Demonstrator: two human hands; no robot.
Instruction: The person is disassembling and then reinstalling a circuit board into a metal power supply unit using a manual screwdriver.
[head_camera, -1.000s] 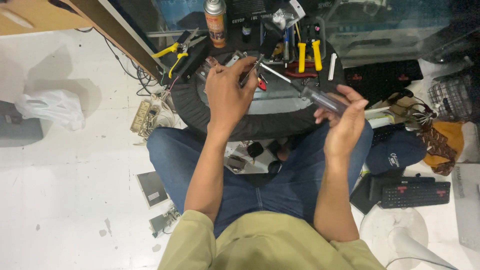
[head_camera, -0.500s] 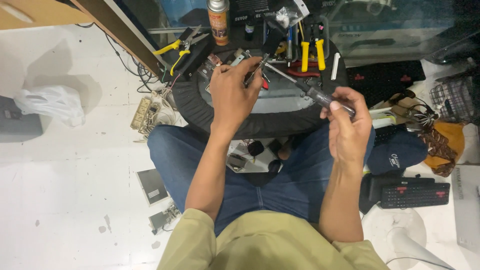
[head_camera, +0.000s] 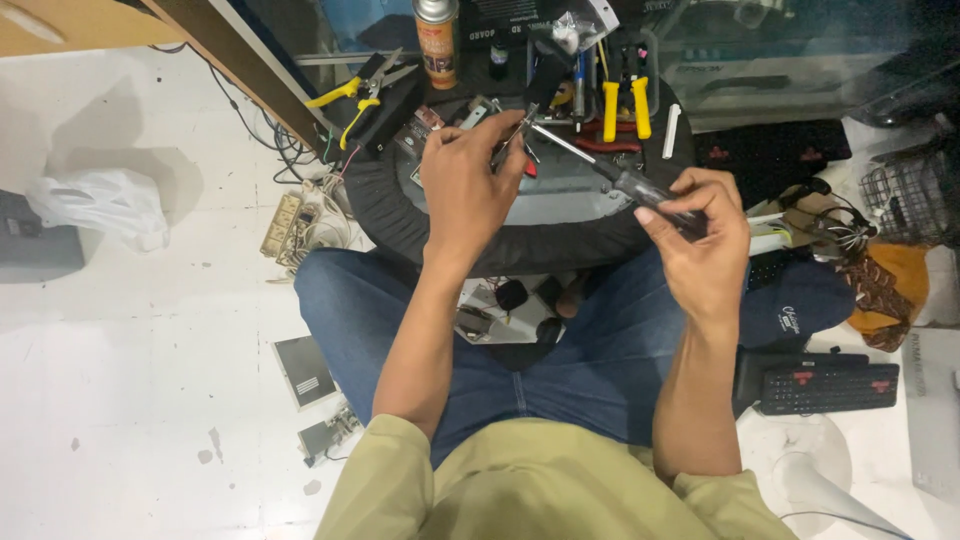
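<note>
On the round black tray (head_camera: 400, 215) lie yellow-handled pliers (head_camera: 622, 105) and small parts. My right hand (head_camera: 700, 245) grips the screwdriver (head_camera: 620, 180) over the tray, shaft slanting up-left toward my left hand (head_camera: 465, 190), which pinches a small metal part (head_camera: 512, 140).

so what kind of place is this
Likely a home electronics repair spot on the floor: yellow-handled pliers, a spray can and a keyboard lie around, and the right hand holds a screwdriver.

Dark-handled screwdriver (head_camera: 625, 182) — tilted, tip up-left
</note>
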